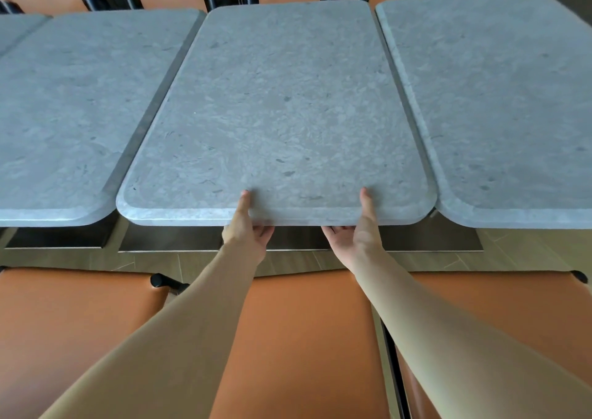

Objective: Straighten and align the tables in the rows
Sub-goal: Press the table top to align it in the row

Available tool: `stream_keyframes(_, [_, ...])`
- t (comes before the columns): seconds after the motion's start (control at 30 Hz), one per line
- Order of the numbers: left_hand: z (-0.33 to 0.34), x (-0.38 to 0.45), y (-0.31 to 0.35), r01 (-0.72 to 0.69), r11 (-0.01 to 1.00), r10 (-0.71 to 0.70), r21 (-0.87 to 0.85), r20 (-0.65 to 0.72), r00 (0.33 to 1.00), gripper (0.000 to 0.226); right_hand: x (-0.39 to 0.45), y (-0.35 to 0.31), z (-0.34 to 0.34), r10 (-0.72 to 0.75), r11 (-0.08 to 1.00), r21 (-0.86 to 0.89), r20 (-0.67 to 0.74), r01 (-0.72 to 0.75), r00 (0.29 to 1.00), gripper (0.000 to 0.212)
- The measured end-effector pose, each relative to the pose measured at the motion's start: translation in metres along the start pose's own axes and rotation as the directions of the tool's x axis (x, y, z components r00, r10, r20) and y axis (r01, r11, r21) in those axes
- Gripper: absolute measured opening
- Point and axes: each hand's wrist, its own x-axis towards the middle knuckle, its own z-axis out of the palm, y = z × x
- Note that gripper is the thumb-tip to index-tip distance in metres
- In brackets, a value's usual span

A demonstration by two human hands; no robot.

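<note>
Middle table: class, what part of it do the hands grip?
Both hands, left and right, grip the middle table by its near edge, thumbs on top.

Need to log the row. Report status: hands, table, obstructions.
Left hand and right hand both grip middle table near edge, thumbs on top. Left gap wider than right. Orange chairs close behind.

fingers of both hands (248,232) under the middle table's (278,104) near edge, side tables cropped
</note>
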Motion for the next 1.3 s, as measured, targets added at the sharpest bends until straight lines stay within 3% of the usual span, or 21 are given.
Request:
stream_keyframes(0.17, [0.010,-0.004,0.006,0.014,0.994,-0.015,-0.104,-0.008,1.000,0.066,0.003,-0.003,-0.001,0.018,0.995,-0.096,0.036,-0.015,0.999,0.044])
stream_keyframes(0.33, [-0.001,-0.002,0.004,-0.004,0.996,0.013,-0.085,0.107,0.994,0.032,0.002,-0.004,-0.007,0.016,0.991,-0.135,0.064,-0.007,0.998,0.040])
stream_keyframes(0.6, [-0.008,-0.003,0.002,-0.023,0.995,0.041,-0.095,0.186,0.982,0.028,0.000,-0.005,-0.008,-0.013,0.983,-0.185,0.049,0.022,0.999,0.057])
stream_keyframes(0.97, [-0.012,-0.011,0.006,0.007,0.994,0.014,-0.108,0.192,0.981,0.030,-0.010,-0.003,-0.006,0.010,0.987,-0.159,0.037,-0.004,0.999,0.046])
stream_keyframes(1.07, [-0.017,-0.023,0.010,0.035,0.999,-0.034,-0.005,0.156,0.987,0.028,-0.014,0.000,-0.006,0.000,0.974,-0.228,0.008,0.001,1.000,0.042])
stream_keyframes(1.13, [-0.024,-0.035,0.016,0.064,0.984,-0.086,0.169,0.131,0.988,0.027,-0.022,0.000,0.000,0.026,0.925,-0.376,-0.076,-0.053,0.997,0.044])
stream_keyframes(1.23, [-0.031,-0.066,0.034,0.055,0.857,-0.136,0.512,0.121,0.983,0.031,-0.047,-0.003,0.022,0.166,0.797,-0.555,-0.177,-0.238,0.970,0.057])
stream_keyframes(1.3, [-0.032,-0.099,0.053,-0.033,0.804,-0.073,0.594,0.153,0.985,0.022,-0.079,-0.003,0.049,0.268,0.712,-0.640,-0.132,-0.288,0.954,0.050])
